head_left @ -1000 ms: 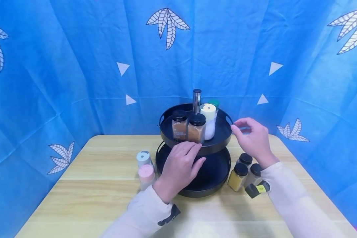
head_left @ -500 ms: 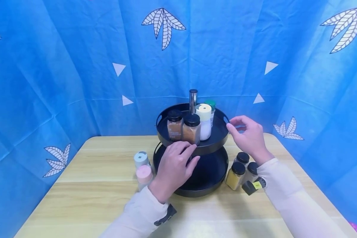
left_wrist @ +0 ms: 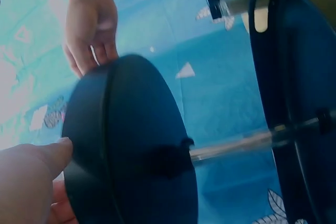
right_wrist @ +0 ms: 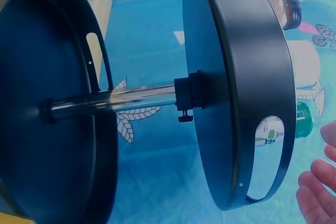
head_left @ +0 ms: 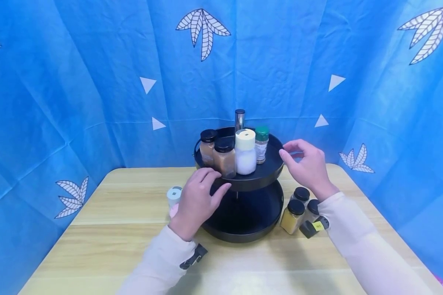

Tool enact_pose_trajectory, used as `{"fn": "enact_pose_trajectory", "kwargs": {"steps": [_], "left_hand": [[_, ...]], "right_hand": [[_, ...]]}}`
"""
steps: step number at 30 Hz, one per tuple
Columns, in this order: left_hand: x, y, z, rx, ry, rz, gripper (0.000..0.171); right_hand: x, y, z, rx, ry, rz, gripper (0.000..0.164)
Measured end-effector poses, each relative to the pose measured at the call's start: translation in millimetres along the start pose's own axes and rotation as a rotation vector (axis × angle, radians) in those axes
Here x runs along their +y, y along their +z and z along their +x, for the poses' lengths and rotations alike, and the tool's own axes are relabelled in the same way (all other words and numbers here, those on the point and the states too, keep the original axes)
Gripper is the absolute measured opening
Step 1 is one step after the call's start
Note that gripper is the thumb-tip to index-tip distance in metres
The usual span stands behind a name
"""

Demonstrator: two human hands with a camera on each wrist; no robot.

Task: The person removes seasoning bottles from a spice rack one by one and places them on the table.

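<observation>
A black two-tier turntable rack stands on the table. Its upper tray [head_left: 258, 184] carries two black-capped spice jars [head_left: 225, 163], a white-capped shaker [head_left: 245, 159] of white grains and a green-capped bottle [head_left: 261, 144]. My left hand [head_left: 193, 200] grips the front-left rim of that tray, fingertips over the edge. In the left wrist view the left thumb [left_wrist: 58, 153] lies against the outer wall. Beside the right rim hovers my right hand [head_left: 308, 168], fingers loosely bent around nothing. The right wrist view shows the right fingers [right_wrist: 321, 179] apart from the tray's handle slot.
Below, the lower tray [head_left: 240, 237] has nothing on its visible floor. Black-capped jars, one a yellow spice jar [head_left: 291, 221], stand to its right. On the left, a white-lidded bottle [head_left: 174, 196] and a pink lid [head_left: 174, 210] are partly behind my left hand.
The upper tray has turned: the front jars and shaker have shifted left, and the green-capped bottle has come forward. My left hand has moved left with the rim; the right has barely moved.
</observation>
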State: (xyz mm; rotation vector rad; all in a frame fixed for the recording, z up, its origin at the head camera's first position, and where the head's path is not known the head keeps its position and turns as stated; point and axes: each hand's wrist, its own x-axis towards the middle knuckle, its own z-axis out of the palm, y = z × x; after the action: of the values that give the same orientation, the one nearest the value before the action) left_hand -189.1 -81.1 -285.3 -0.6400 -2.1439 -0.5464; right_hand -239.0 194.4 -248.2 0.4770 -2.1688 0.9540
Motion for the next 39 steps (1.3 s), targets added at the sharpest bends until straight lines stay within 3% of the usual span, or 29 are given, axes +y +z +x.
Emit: {"fn": "enact_pose_trajectory", "kwargs": {"steps": [9, 20, 35, 39], "left_hand": [[-17.4, 0.1, -1.8, -0.007, -0.093, -0.038, 0.035], [-18.1, 0.9, -1.8, -0.006, -0.149, -0.116, 0.033], [-14.6, 2.3, -1.8, -0.003, -0.193, -0.143, 0.035], [-13.8, 2.3, -1.9, 0.000, -0.195, -0.139, 0.035]], "right_hand": [[-9.6, 2.2, 7.6, -0.060, 0.015, 0.001, 0.024], [-16.9, 15.8, 21.7, -0.166, 0.079, -0.001, 0.037], [-19.6, 29.6, 36.5, -0.347, 0.186, -0.036, 0.057], [-19.9, 31.9, 38.8, -0.362, 0.201, -0.043, 0.060]]}}
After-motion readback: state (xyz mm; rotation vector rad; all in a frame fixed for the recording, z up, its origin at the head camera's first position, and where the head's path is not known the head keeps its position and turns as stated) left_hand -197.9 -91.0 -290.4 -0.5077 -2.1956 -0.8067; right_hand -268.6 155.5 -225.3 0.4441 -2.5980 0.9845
